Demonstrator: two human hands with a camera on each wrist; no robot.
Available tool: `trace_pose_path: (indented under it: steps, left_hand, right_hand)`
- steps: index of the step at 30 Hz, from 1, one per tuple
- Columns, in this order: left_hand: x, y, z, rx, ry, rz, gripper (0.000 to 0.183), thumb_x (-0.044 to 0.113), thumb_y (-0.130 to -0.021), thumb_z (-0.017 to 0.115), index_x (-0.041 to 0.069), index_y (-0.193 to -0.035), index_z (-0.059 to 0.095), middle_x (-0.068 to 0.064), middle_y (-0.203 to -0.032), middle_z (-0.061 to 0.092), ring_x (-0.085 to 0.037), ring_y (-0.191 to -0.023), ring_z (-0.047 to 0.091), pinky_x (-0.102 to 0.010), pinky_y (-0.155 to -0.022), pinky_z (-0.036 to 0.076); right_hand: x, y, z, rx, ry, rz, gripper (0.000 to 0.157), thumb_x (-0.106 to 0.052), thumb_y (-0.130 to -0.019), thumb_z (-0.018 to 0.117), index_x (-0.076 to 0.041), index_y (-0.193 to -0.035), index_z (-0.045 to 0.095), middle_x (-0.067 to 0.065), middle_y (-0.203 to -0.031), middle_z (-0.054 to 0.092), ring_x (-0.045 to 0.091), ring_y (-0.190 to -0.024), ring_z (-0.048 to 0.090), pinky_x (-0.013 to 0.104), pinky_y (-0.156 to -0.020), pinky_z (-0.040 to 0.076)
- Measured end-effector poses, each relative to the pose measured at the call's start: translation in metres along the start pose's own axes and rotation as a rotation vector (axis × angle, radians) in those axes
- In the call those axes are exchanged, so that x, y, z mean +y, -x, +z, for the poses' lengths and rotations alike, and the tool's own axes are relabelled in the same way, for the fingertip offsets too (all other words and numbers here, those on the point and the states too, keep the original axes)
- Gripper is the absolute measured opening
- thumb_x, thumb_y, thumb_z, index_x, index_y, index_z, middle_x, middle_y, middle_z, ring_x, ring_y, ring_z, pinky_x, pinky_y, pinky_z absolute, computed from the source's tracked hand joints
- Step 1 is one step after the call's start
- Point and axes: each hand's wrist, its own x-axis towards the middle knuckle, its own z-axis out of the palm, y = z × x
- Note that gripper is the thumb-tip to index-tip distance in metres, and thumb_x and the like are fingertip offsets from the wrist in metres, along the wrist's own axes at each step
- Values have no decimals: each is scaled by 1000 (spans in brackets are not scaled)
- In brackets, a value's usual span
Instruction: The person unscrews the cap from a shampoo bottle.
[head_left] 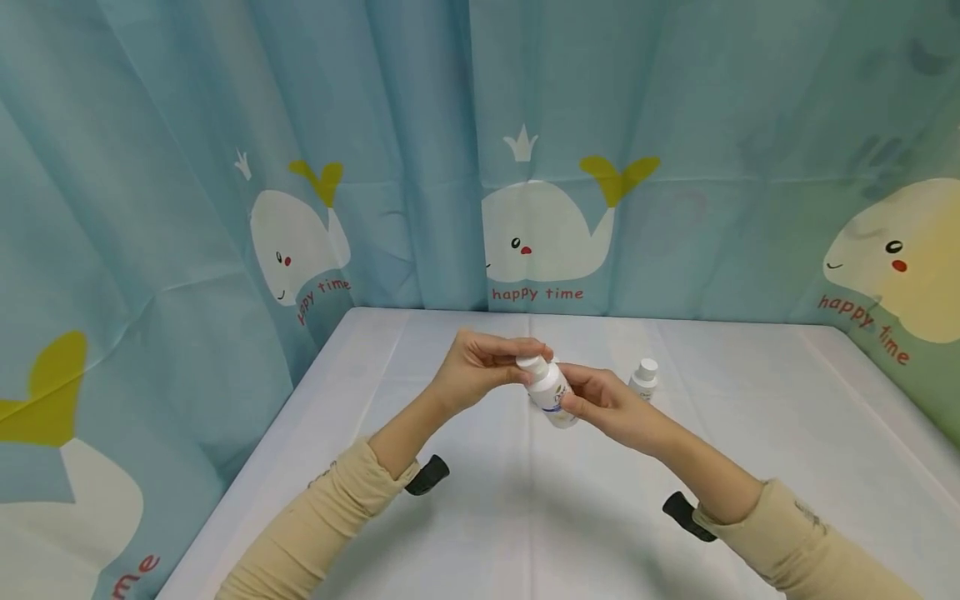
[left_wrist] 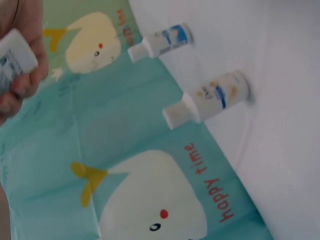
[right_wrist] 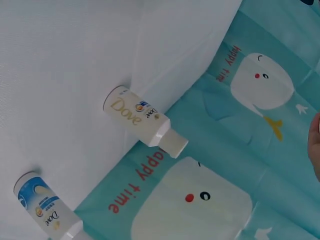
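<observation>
My left hand (head_left: 487, 367) pinches the white cap of a small white bottle (head_left: 551, 392) between thumb and fingers. From the other side, my right hand (head_left: 611, 407) grips the body of that bottle. It is tilted, cap toward my left, and held above the table. In the left wrist view, a hand holds the white bottle (left_wrist: 15, 60) at the left edge. Two more white bottles stand upright on the table. The right wrist view shows a Dove bottle with gold lettering (right_wrist: 134, 116) and one with a blue label band (right_wrist: 44, 202).
A white cloth covers the table (head_left: 480, 517). One standing bottle (head_left: 643, 379) shows just beyond my right hand; the other is mostly hidden behind the held bottle. A blue curtain (head_left: 420, 150) with whales hangs along the back and left. Black straps show at both cuffs.
</observation>
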Motion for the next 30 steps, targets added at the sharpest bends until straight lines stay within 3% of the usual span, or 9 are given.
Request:
trace_pose_path:
  steps: [4,7,11,14,17,21,25,27,30]
  left_hand:
    - [-5,4,7,88,-37,33,49,22,-75,72,-10,-111,62,13,-103,70,-3,-100,66,-23,-86,53]
    - [-9,8,12,189,-96,37,68,26,-74,72,-29,-106,49,15,-102,70,-3,-99,66,-24,-86,53]
    - [-14,8,17,321,-123,51,73,30,-72,74,-29,-107,49,16,-100,70,-3,-97,66,-25,-85,54]
    - [-18,7,19,397,-128,68,72,30,-70,75,-27,-107,52,12,-98,71,-4,-94,68,-27,-84,55]
    - [-23,7,22,463,-162,85,69,30,-69,76,-25,-106,55,-10,-100,72,-5,-91,68,-27,-82,55]
    - [-29,9,26,541,-241,105,67,35,-69,75,-20,-104,60,-37,-102,61,-3,-88,68,-24,-81,56]
    - [-33,8,28,573,-278,99,64,39,-69,76,-17,-98,61,-39,-99,60,-1,-88,66,-23,-82,55]
    - [-34,8,29,577,-272,85,55,30,-72,78,-16,-95,59,-38,-97,58,-2,-87,65,-23,-82,55]
    - [-34,7,30,585,-261,62,46,20,-73,79,-14,-93,56,-19,-93,63,-3,-88,63,-22,-84,54]
  right_hand:
    - [1,0,3,40,22,-8,54,-23,-100,46,16,-135,35,-22,-120,57,0,-105,57,19,-91,49]
    - [3,-2,6,87,48,-26,53,-19,-99,47,17,-136,33,-1,-129,57,-2,-105,56,18,-89,49]
    - [4,-7,10,182,83,-48,52,-14,-97,51,17,-135,34,33,-131,47,-3,-102,56,17,-84,52]
    - [5,-9,13,259,129,-56,51,-13,-95,54,16,-134,38,36,-131,47,-5,-103,55,14,-84,51]
    - [6,-10,15,320,187,-74,48,-11,-94,56,16,-132,42,34,-127,51,-6,-102,53,11,-85,48]
    - [7,-12,19,383,244,-69,45,-7,-91,60,14,-128,48,31,-121,57,-6,-100,53,10,-85,46]
    - [8,-12,21,453,287,-35,44,-2,-85,66,11,-125,53,25,-115,62,-5,-95,54,11,-83,47]
    - [8,-12,22,478,295,-17,45,-1,-83,69,10,-123,54,24,-114,63,-6,-94,54,11,-84,47]
    - [6,-12,23,494,306,8,45,-1,-82,70,9,-123,55,22,-114,64,-5,-95,55,10,-86,46]
